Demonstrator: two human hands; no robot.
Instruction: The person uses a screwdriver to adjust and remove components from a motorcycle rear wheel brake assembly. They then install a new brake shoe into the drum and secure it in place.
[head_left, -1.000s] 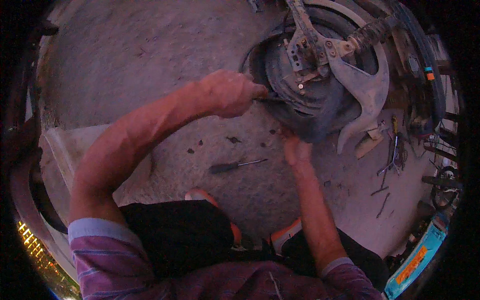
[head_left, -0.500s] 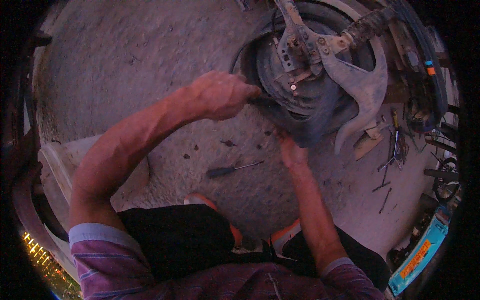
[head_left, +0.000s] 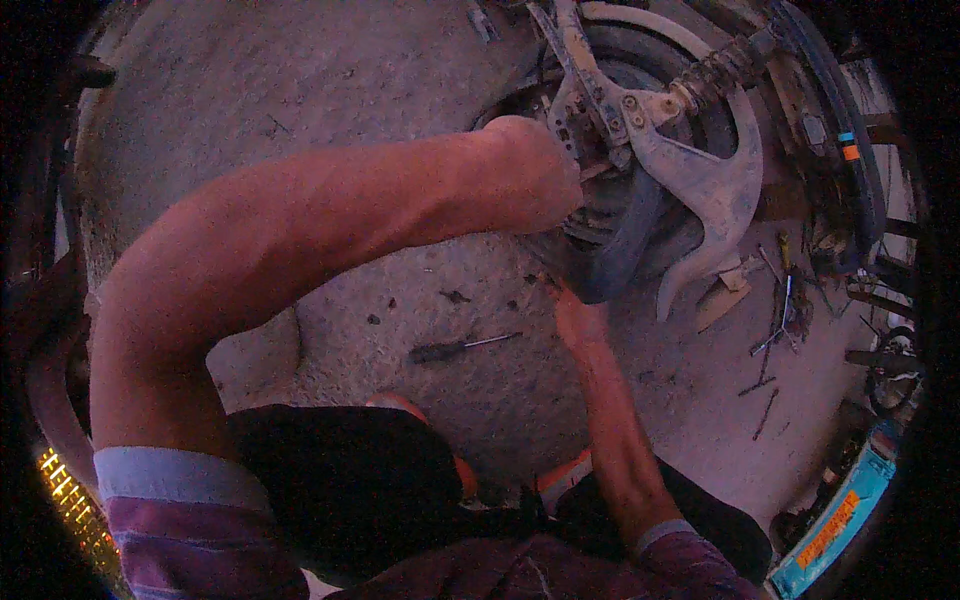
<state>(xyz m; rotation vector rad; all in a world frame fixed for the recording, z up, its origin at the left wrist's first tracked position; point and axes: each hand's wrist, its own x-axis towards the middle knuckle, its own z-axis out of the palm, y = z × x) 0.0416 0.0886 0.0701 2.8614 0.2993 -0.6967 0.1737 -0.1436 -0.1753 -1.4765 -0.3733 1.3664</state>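
A dusty motorcycle wheel with a dark tyre stands before me, partly covered by the grey swingarm. My left hand reaches across to the wheel's left side, over the rim. Its back faces me and hides the fingers and anything in them. Lower down, my right hand is at the bottom of the tyre, its fingers curled against the rubber and partly hidden. On the ground between my arms lies a screwdriver with a dark handle and a thin metal shaft.
Several small dark bits lie near the screwdriver. Right of the wheel are a T-handle wrench, a metal rod and a piece of cardboard. A shock absorber joins the swingarm. A turquoise box is at lower right.
My left hand has moved right and slightly up, from the tyre's left edge to over the rim. The right hand stays at the tyre's bottom. The view has shifted slightly.
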